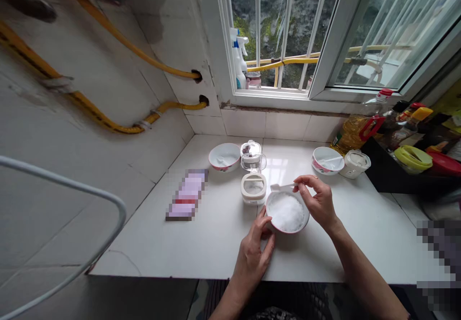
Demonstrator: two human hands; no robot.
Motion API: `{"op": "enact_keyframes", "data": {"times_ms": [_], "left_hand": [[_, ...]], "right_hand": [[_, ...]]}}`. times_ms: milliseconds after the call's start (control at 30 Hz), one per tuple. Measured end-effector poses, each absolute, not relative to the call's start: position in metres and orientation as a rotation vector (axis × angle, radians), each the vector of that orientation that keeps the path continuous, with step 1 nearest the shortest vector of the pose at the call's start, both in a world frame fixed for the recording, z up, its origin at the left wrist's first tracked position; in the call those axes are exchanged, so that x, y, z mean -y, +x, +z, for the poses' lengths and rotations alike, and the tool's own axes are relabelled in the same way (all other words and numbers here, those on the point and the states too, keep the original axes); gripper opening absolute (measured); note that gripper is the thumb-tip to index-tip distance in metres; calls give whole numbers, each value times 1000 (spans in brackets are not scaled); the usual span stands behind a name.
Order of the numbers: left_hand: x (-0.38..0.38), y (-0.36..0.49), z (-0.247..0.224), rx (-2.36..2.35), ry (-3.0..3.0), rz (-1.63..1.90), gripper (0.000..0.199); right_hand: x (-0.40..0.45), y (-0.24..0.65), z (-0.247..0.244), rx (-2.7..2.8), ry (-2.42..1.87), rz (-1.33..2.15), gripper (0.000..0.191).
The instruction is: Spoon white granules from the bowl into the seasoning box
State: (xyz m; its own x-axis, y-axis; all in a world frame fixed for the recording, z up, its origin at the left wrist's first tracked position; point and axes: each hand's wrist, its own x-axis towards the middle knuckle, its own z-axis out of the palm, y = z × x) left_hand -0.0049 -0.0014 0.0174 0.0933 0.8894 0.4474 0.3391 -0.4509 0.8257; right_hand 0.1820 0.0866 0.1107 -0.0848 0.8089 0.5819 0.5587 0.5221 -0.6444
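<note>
**Q:** ok where's the actual stuff, and where are the fingers on it?

**A:** Coarse white granules (286, 213) heaped in a red-rimmed white bowl (288, 232), sitting toward the front edge of the bench. Left hand (252, 257) is on the near-left side of the bowl, fingers (265, 221) curled against the rim, steadying it.

**Q:** and the right hand?

**A:** Right hand (319, 202) is above the far-right side, thumb and fingers (300, 180) closed in a pinch on the end of a small white spoon (283, 187). The spoon reaches left across the bowl's far rim. Can't tell from this angle if it's touching the granules.

**Q:** what's around it?

**A:** Just left of the bowl is an open cream-rimmed tub (254, 188), with a clear lidded jar (252, 155) right behind it. Along the back edge of the tiled white bench (223, 248) there's a white bowl (224, 156) to the left. Another white bowl (326, 160) sits to the right, a white spoon (330, 159) lying in it and a small white tub (355, 164) right beside it. A blurred purple packet (187, 195) lies over on the left side.
</note>
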Motion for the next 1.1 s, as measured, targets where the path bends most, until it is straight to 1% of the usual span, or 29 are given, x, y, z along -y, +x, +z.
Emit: {"op": "enact_keyframes", "data": {"times_ms": [200, 300, 400, 667, 967, 1100], "left_hand": [[1, -5, 18, -1205, 1864, 1366, 37], [1, -4, 17, -1202, 1868, 1379, 38], [0, -4, 16, -1201, 1864, 1380, 38], [1, -4, 17, -1199, 1868, 1379, 38], [1, -5, 17, -1207, 1864, 1364, 37], [1, -5, 17, -1205, 1870, 1365, 38]], "right_hand": [[-93, 189, 100, 1962, -1162, 140, 18], [-92, 184, 97, 2061, -1120, 141, 18], [-91, 181, 96, 2084, -1086, 228, 18], [-90, 181, 97, 1941, -1174, 486, 17], [-89, 181, 105, 1616, -1275, 816, 14], [-90, 181, 104, 1543, -1301, 875, 13]]}}
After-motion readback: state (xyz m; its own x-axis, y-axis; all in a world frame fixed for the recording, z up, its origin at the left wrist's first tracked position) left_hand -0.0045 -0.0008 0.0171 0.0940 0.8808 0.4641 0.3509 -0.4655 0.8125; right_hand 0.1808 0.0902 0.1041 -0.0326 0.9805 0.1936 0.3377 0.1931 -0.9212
